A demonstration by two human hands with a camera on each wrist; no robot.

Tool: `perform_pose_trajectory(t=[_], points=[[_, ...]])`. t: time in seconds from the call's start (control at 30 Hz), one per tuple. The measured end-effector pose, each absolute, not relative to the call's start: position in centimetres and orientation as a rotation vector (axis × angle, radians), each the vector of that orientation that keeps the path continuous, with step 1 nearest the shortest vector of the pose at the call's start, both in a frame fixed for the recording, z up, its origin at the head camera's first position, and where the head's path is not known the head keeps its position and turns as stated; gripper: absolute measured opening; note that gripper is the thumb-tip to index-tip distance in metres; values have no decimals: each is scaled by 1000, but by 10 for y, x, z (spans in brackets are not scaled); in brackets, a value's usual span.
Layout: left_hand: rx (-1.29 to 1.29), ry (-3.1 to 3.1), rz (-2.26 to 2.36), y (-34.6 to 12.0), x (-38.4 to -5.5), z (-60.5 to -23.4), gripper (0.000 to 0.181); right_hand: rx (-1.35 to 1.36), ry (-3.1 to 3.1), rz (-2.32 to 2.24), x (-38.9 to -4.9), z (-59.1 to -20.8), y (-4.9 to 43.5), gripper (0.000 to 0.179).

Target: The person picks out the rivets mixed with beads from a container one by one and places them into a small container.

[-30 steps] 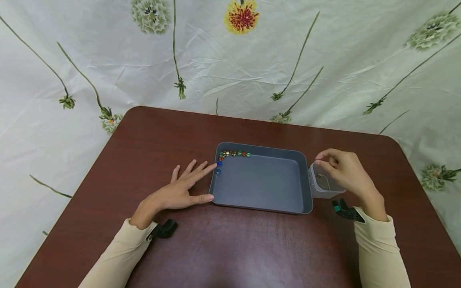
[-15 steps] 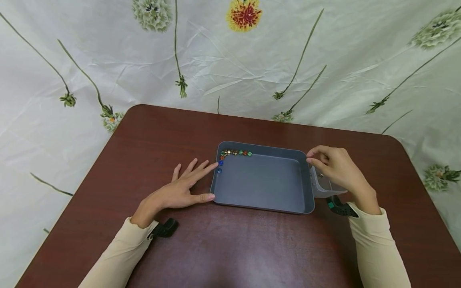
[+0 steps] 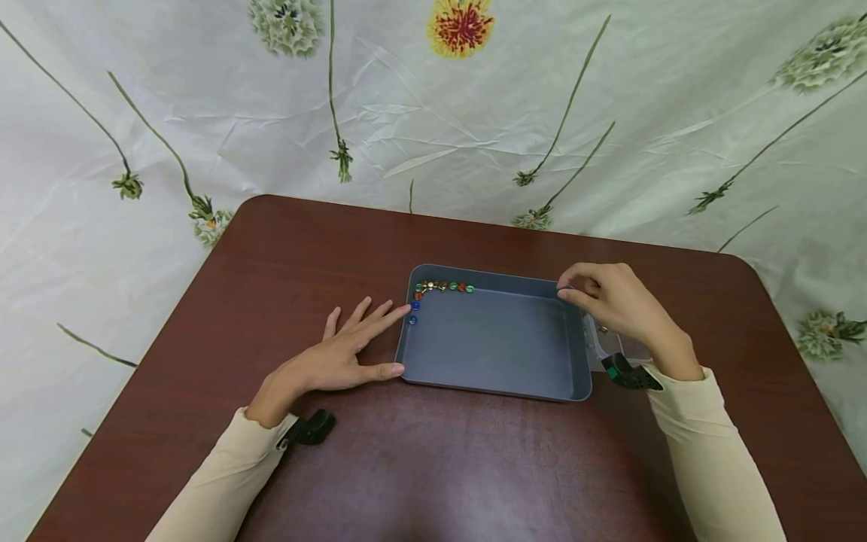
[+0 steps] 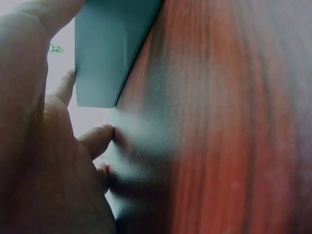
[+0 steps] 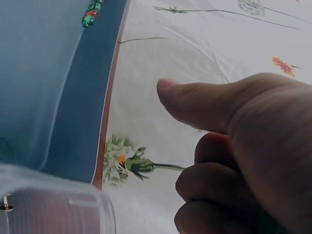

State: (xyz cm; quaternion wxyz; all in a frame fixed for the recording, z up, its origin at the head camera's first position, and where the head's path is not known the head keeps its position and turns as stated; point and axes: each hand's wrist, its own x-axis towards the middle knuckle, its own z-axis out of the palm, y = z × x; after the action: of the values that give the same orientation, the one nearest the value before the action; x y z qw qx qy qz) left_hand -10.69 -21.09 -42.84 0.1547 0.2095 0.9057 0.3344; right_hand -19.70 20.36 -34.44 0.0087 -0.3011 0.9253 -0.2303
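Observation:
A dark blue-grey tray (image 3: pixel 494 339) lies on the table. Several small round beads, green, red, gold-toned and blue, line its far left corner; the green and red beads (image 5: pixel 89 17) also show in the right wrist view. My left hand (image 3: pixel 339 363) rests at the tray's left side, fingers spread and straight, index fingertip and thumb touching the rim. Over the tray's far right corner, my right hand (image 3: pixel 616 301) has its thumb and index fingertip together in a pinch, other fingers curled. Whatever is pinched is too small and hidden to identify.
A clear plastic box (image 3: pixel 599 350) stands against the tray's right side, partly behind my right wrist; a small gold-toned piece (image 5: pixel 6 204) is in it. The brown wooden table (image 3: pixel 460 459) ends at a white flower-patterned cloth (image 3: pixel 406 98) behind.
From above the clear box, my right hand has moved left and away from me to the tray's far right corner, still pinching. My left hand stays at the tray's left rim.

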Motion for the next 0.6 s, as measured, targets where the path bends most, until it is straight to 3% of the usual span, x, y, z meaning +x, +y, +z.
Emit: perform_pose_trajectory(t=[0.6], points=[[607, 2598, 957, -211, -106, -428, 85, -1070, 2669, -683, -234, -344, 167, 8]])
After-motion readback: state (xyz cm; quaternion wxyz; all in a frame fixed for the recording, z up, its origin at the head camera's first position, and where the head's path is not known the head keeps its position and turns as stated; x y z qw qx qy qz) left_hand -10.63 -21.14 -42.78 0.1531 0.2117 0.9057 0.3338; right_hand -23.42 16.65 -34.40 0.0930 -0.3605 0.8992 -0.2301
